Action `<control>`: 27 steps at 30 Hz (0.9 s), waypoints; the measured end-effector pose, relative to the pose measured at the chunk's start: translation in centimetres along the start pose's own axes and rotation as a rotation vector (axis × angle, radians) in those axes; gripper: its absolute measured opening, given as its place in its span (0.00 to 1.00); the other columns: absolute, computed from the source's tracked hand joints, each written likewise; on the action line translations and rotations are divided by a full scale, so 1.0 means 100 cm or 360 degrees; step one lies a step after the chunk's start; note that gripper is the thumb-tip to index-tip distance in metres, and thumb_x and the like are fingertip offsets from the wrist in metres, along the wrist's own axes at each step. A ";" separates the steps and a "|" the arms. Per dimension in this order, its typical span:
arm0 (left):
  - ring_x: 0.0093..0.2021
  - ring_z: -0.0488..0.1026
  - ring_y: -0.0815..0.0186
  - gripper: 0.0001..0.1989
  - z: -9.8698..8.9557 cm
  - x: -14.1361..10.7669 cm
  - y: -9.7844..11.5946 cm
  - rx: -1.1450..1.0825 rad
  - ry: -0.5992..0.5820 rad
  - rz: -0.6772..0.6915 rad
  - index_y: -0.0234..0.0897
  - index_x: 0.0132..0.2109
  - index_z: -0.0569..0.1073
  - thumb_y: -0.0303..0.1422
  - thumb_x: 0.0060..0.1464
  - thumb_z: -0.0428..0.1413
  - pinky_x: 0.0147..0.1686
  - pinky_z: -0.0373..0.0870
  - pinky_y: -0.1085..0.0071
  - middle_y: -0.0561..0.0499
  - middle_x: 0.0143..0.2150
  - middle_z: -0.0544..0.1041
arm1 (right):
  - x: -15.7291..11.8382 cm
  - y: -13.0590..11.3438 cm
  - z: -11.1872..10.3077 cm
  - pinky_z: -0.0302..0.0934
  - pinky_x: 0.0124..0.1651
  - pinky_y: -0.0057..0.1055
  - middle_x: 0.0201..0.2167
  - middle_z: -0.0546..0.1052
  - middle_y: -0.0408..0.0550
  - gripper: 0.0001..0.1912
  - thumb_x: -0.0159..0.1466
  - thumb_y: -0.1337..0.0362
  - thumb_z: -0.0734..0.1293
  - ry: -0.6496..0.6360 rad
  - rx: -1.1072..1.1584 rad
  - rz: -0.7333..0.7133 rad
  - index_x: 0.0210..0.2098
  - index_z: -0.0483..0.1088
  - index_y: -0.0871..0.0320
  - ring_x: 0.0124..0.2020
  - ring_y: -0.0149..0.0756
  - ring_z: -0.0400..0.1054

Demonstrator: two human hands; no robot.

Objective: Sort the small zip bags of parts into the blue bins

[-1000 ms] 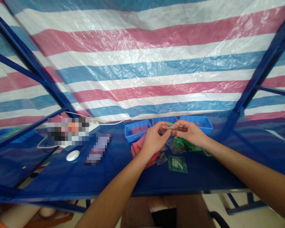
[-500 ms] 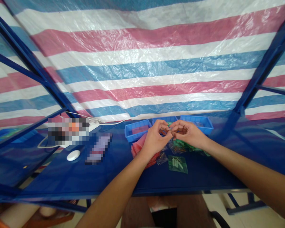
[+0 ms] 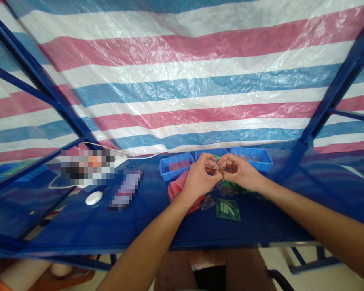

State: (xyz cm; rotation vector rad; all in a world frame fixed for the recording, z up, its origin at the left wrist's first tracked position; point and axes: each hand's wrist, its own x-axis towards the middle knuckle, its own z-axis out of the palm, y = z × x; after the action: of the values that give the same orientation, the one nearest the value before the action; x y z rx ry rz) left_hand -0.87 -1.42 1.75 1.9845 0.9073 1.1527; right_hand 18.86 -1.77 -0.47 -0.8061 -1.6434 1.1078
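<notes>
My left hand (image 3: pixel 202 173) and my right hand (image 3: pixel 239 171) meet fingertip to fingertip above the blue table. Both are closed in a pinch, and whatever lies between the fingers is too small and hidden to name. Below my left hand and forearm is a pile of pink-red plastic bags (image 3: pixel 178 186). A small clear bag (image 3: pixel 206 203) lies beside it. Green bags (image 3: pixel 230 184), partly covered by my right hand, sit under the fingers. Nearer me a flat green bag (image 3: pixel 227 209) holds white plugs and brass-coloured screws.
Blue bins stand along the back: a left bin (image 3: pixel 170 174), a middle bin (image 3: pixel 210 152) and a right bin (image 3: pixel 262 165). To the left lie a round white case (image 3: pixel 94 198), a blurred phone-like object (image 3: pixel 126 190) and white cables. Another person's arm (image 3: pixel 24 275) shows at lower left.
The fingertips of both hands have shifted slightly and drawn closer together. The bags and bins on the table stay in place.
</notes>
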 end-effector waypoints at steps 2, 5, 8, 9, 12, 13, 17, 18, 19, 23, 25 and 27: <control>0.37 0.80 0.68 0.17 0.001 0.000 -0.002 -0.0077 -0.0014 -0.0022 0.39 0.49 0.68 0.25 0.53 0.61 0.41 0.77 0.72 0.53 0.38 0.81 | 0.000 -0.002 -0.001 0.66 0.41 0.33 0.33 0.76 0.41 0.15 0.60 0.68 0.75 0.0002 0.0028 0.0016 0.44 0.70 0.53 0.34 0.34 0.71; 0.37 0.81 0.68 0.14 0.002 0.001 -0.003 -0.0141 -0.0010 -0.0025 0.39 0.48 0.68 0.27 0.56 0.61 0.39 0.76 0.73 0.52 0.38 0.81 | 0.000 -0.006 -0.001 0.66 0.40 0.34 0.33 0.77 0.41 0.13 0.61 0.67 0.74 0.0000 0.0092 0.0035 0.44 0.71 0.52 0.32 0.34 0.71; 0.33 0.79 0.69 0.14 0.000 0.000 -0.001 -0.0126 -0.0040 -0.0031 0.39 0.48 0.69 0.26 0.55 0.60 0.37 0.75 0.74 0.54 0.35 0.81 | -0.001 -0.008 0.000 0.66 0.38 0.33 0.32 0.77 0.40 0.14 0.61 0.67 0.73 -0.0037 0.0134 0.0051 0.46 0.71 0.52 0.31 0.34 0.71; 0.32 0.79 0.69 0.15 -0.001 -0.001 0.000 -0.0116 -0.0069 -0.0042 0.39 0.48 0.69 0.26 0.55 0.61 0.35 0.74 0.74 0.55 0.34 0.81 | -0.001 -0.008 0.000 0.66 0.38 0.33 0.31 0.76 0.40 0.15 0.61 0.68 0.73 -0.0056 0.0143 0.0062 0.46 0.71 0.52 0.30 0.33 0.71; 0.31 0.78 0.70 0.15 -0.003 -0.001 0.001 -0.0130 -0.0131 -0.0049 0.38 0.50 0.69 0.26 0.57 0.60 0.35 0.73 0.75 0.55 0.34 0.81 | -0.003 -0.007 -0.001 0.68 0.39 0.34 0.30 0.76 0.38 0.16 0.61 0.68 0.72 -0.0097 0.0152 0.0085 0.49 0.72 0.52 0.30 0.34 0.73; 0.33 0.79 0.69 0.14 -0.003 -0.001 0.000 -0.0147 -0.0128 -0.0034 0.38 0.50 0.69 0.26 0.58 0.59 0.36 0.73 0.74 0.54 0.35 0.81 | -0.003 -0.007 -0.002 0.68 0.39 0.35 0.30 0.77 0.38 0.16 0.61 0.68 0.71 -0.0093 0.0155 0.0085 0.49 0.72 0.53 0.29 0.34 0.73; 0.38 0.80 0.68 0.13 -0.002 0.002 -0.003 -0.0206 -0.0068 0.0041 0.38 0.52 0.68 0.27 0.61 0.58 0.40 0.75 0.73 0.51 0.39 0.82 | 0.000 -0.007 -0.005 0.70 0.39 0.35 0.30 0.78 0.39 0.16 0.62 0.66 0.72 0.0013 0.0157 0.0083 0.50 0.74 0.53 0.29 0.34 0.74; 0.41 0.81 0.67 0.14 -0.001 0.003 -0.004 -0.0197 -0.0032 0.0052 0.38 0.53 0.69 0.27 0.61 0.59 0.41 0.75 0.73 0.50 0.41 0.82 | 0.001 -0.007 -0.006 0.71 0.39 0.35 0.31 0.78 0.39 0.16 0.62 0.65 0.73 0.0062 0.0155 0.0088 0.50 0.74 0.53 0.29 0.34 0.74; 0.43 0.81 0.66 0.14 -0.001 0.004 -0.004 -0.0169 0.0018 0.0062 0.38 0.53 0.69 0.27 0.61 0.60 0.41 0.76 0.72 0.48 0.44 0.82 | 0.003 -0.007 -0.007 0.71 0.39 0.35 0.32 0.78 0.40 0.17 0.61 0.63 0.74 0.0128 0.0148 0.0091 0.50 0.74 0.53 0.29 0.34 0.74; 0.49 0.79 0.61 0.10 -0.004 0.003 -0.001 0.0136 0.0171 0.0231 0.38 0.50 0.76 0.30 0.62 0.61 0.42 0.78 0.69 0.44 0.51 0.79 | 0.008 -0.007 -0.014 0.70 0.35 0.33 0.31 0.78 0.39 0.19 0.58 0.59 0.78 0.0457 0.0084 0.0043 0.48 0.74 0.53 0.27 0.33 0.72; 0.52 0.78 0.60 0.10 -0.005 0.002 0.000 0.0271 0.0124 0.0377 0.39 0.51 0.78 0.30 0.62 0.61 0.45 0.79 0.66 0.44 0.53 0.77 | 0.008 -0.007 -0.017 0.70 0.34 0.32 0.32 0.78 0.39 0.20 0.58 0.59 0.79 0.0497 0.0090 0.0019 0.48 0.75 0.53 0.27 0.32 0.72; 0.56 0.76 0.58 0.16 -0.005 0.001 0.001 0.0351 0.0041 0.0491 0.41 0.55 0.78 0.30 0.61 0.63 0.51 0.79 0.62 0.44 0.56 0.76 | 0.007 -0.008 -0.017 0.70 0.34 0.33 0.33 0.79 0.41 0.23 0.58 0.58 0.80 0.0436 0.0148 0.0022 0.51 0.74 0.52 0.29 0.33 0.73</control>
State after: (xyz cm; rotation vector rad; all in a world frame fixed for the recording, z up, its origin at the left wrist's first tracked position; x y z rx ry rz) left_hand -1.25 -1.24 2.04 2.3564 0.7870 1.2936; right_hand 20.23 -0.94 0.73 -0.8683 -1.3511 1.0260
